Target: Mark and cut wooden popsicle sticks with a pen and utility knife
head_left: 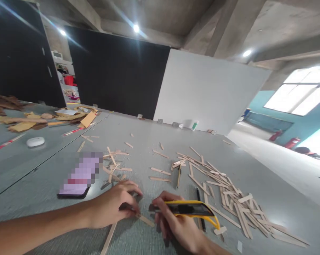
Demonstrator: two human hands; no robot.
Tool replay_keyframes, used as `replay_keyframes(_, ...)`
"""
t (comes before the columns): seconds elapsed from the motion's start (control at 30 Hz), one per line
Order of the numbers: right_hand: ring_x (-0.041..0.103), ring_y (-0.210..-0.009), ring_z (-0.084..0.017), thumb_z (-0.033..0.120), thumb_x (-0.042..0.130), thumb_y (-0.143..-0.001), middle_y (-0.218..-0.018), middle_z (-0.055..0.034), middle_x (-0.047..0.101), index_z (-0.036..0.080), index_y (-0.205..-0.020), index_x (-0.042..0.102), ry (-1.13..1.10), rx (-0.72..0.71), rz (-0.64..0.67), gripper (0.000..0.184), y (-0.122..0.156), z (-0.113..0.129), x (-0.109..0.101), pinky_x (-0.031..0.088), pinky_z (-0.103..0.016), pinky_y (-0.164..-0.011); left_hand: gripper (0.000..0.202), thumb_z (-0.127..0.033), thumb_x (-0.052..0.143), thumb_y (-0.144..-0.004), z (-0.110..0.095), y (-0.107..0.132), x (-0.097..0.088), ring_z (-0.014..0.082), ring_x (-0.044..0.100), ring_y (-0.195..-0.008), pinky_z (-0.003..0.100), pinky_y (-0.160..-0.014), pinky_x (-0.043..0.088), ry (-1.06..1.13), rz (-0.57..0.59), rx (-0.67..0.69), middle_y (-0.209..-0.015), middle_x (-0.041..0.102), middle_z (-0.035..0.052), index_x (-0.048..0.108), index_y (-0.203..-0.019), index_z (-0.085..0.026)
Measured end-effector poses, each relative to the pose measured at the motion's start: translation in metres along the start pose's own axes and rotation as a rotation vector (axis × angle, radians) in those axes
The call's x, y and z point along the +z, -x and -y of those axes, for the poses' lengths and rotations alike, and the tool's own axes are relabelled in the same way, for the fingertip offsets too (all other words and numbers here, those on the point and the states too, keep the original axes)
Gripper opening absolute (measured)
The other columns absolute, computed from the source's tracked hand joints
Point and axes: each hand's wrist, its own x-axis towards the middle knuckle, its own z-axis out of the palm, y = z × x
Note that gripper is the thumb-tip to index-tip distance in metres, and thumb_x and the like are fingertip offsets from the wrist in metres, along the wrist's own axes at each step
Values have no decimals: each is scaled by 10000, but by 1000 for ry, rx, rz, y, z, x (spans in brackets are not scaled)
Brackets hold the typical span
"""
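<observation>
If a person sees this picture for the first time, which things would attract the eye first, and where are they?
Probably the yellow cutter, held in the right hand near the bottom centre. Next, the large heap of wooden sticks spread over the grey table at the right. The pixelated phone, lying at the left, may also stand out.

A workshop is suggested: wooden sticks (245, 198) are strewn toward the right edge of the table (144, 152), scraps (38, 120) are heaped near its far edge at left, concrete beams (225, 30) are left bare overhead, and fire extinguishers (292, 142) are seen beyond the right edge.
</observation>
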Motion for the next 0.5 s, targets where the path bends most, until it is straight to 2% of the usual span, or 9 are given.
replay_keyframes(0.07,541,-426,-89,596,502,-1040,-614,37,614,205,-923,622,37,12,-35,425,0,4,-5,392,-198,-426,268,-27,690,-896,-3,3,-1,188,673,-1139,372,-1018,523,-12,-36,-34,-1188,725,16,781,-984,-263)
replay_keyframes(0.17,529,-486,-104,531,635,-989,-574,55,575,212,-900,659,211,-60,-69,332,-3,16,-13,430,-218,-487,253,-36,549,-972,-17,14,-2,239,654,-1091,444,-1006,518,-66,-80,-122,-1108,710,81,734,-1073,-176)
replay_keyframes(0.23,547,-549,-120,471,656,-980,-615,29,619,216,-827,677,349,-146,-89,298,-9,24,-15,456,-239,-545,262,-98,479,-1024,-33,24,-2,265,649,-1080,480,-1000,520,-101,-56,-146,-1085,703,99,715,-1112,-169)
replay_keyframes(0.3,584,-608,-138,441,657,-974,-687,4,673,223,-816,686,393,-200,-137,271,-15,28,-12,479,-253,-583,347,-134,466,-1033,-47,33,-2,307,621,-1211,510,-1039,514,-218,0,-87,-1282,657,143,640,-1328,-189)
replay_keyframes(0.33,589,-597,-140,447,654,-973,-683,5,676,226,-834,686,366,-190,-154,263,-18,28,-10,478,-252,-565,401,-206,487,-1044,-52,37,-1,359,584,-1290,572,-1067,491,-277,48,-50,-1413,593,174,574,-1435,-210)
replay_keyframes(0.43,556,-468,-129,508,617,-995,-565,33,628,230,-869,654,185,-60,-102,308,-21,21,0,450,-243,-460,453,-368,464,-1069,-56,43,3,446,487,-1411,712,-1110,404,-350,126,-2,-1520,519,194,510,-1508,-264)
replay_keyframes(0.5,572,-453,-130,515,591,-1015,-538,34,635,235,-836,618,134,-25,-36,334,-21,15,6,471,-251,-475,447,-365,424,-1085,-53,43,4,434,435,-1466,725,-1171,329,-345,175,-6,-1544,502,193,505,-1508,-246)
